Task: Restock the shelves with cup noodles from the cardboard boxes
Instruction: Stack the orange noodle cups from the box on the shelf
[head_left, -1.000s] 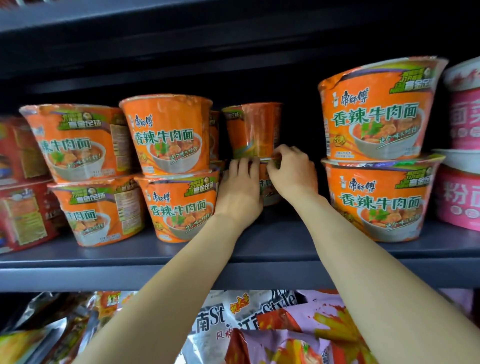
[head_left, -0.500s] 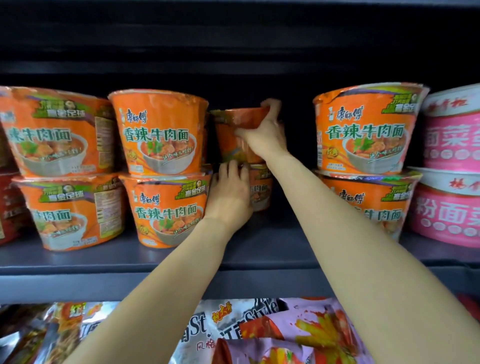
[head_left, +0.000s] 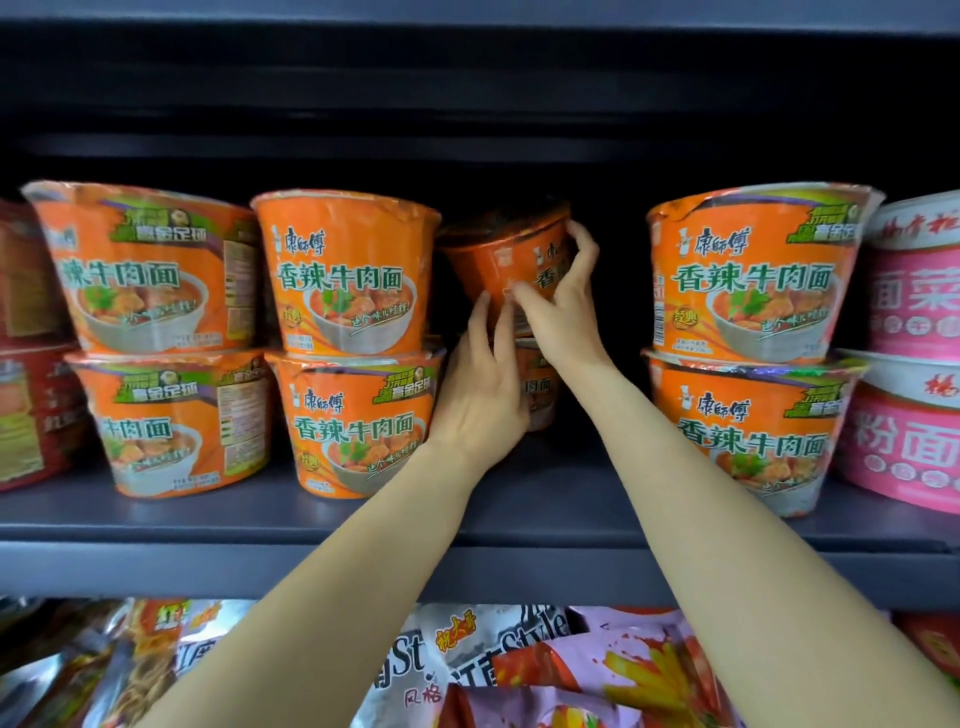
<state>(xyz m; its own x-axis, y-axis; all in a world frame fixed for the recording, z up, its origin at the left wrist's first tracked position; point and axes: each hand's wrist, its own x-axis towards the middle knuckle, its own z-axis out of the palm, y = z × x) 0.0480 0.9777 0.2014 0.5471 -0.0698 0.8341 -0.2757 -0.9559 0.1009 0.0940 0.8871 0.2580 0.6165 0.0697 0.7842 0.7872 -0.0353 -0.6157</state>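
An orange noodle bowl sits tilted on top of a second orange bowl, deep in the gap at the shelf's middle. My right hand grips the upper bowl, thumb on its front and fingers curled round its right side. With straight fingers, my left hand touches the lower left of that bowl and covers much of the bowl beneath. Stacks of two orange bowls stand on either side, one at the left and one at the right.
The dark grey shelf has an open front strip below my arms. Another orange stack and red packs fill the far left. Pink and white bowls stand at the far right. Snack bags lie on the shelf below.
My right hand has come down from the upper bowl's rim to its side, and that bowl now tilts. My left hand has risen from the lower bowl to the upper bowl's base.
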